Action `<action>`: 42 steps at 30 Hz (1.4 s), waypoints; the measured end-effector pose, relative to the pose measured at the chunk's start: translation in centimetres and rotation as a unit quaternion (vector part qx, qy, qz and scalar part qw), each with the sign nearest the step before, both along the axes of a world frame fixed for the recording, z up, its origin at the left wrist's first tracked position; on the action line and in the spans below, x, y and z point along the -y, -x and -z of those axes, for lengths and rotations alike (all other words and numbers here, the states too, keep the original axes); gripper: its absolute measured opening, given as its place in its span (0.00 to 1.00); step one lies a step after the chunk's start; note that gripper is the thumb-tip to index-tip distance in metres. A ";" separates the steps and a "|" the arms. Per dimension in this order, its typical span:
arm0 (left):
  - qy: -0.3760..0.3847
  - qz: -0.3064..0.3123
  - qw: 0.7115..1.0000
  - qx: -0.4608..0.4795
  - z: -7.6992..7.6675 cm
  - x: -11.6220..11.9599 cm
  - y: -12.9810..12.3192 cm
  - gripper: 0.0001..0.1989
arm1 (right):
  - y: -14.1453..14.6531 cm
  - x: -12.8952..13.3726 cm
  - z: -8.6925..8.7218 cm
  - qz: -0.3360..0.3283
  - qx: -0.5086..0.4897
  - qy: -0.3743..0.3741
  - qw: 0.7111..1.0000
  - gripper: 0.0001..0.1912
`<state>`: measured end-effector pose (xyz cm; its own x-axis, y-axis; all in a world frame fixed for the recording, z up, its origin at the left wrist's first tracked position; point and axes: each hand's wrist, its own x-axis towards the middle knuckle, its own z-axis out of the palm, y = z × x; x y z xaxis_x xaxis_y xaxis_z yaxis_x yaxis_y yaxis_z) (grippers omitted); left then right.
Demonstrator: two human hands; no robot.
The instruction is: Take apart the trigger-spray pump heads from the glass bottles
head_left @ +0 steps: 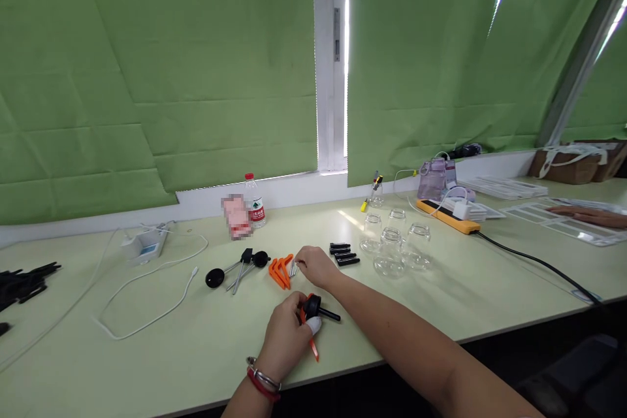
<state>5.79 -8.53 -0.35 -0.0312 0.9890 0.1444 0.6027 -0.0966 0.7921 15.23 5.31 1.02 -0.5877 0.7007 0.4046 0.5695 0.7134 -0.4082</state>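
My left hand (289, 326) is closed around a black round cap with a stem (315, 307), and an orange handle (314, 347) sticks out below it. Farther up the table, the fingers of my right hand (316, 266) are pinched together at a few small metal pins (293, 268); whatever lies between the fingertips is hidden. Just left of that hand lie several orange handles (280, 272). Beyond them are black discs on metal rods (214, 277) with a black block (247, 255). Several black grip-like pieces (345, 255) rest in a stack to the right.
Several clear glass jars (390, 255) stand at right, near an orange power strip (448, 217) with a black cable. A water bottle (255, 202) stands by the wall. White cables (147, 268) run across the left side. Another person's hand (588, 214) rests on white frames at far right.
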 end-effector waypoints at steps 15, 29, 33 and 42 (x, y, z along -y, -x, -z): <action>-0.033 -0.073 0.996 0.045 1.0 -0.6 0.2 0.08 | -2.1 2.0 0.1 -0.019 -0.050 0.137 0.989 0.12; 0.009 -0.053 0.987 0.154 0.3 -1.0 1.4 0.11 | -4.6 4.5 0.5 -0.037 -0.302 0.501 0.810 0.09; 0.026 -0.066 0.991 0.114 -1.0 -1.3 4.0 0.09 | -5.0 2.9 0.8 0.035 -0.432 0.457 0.776 0.10; 0.082 -0.177 0.957 -0.213 -3.8 -7.4 9.3 0.07 | -5.8 2.3 1.0 0.014 -0.445 0.467 0.764 0.11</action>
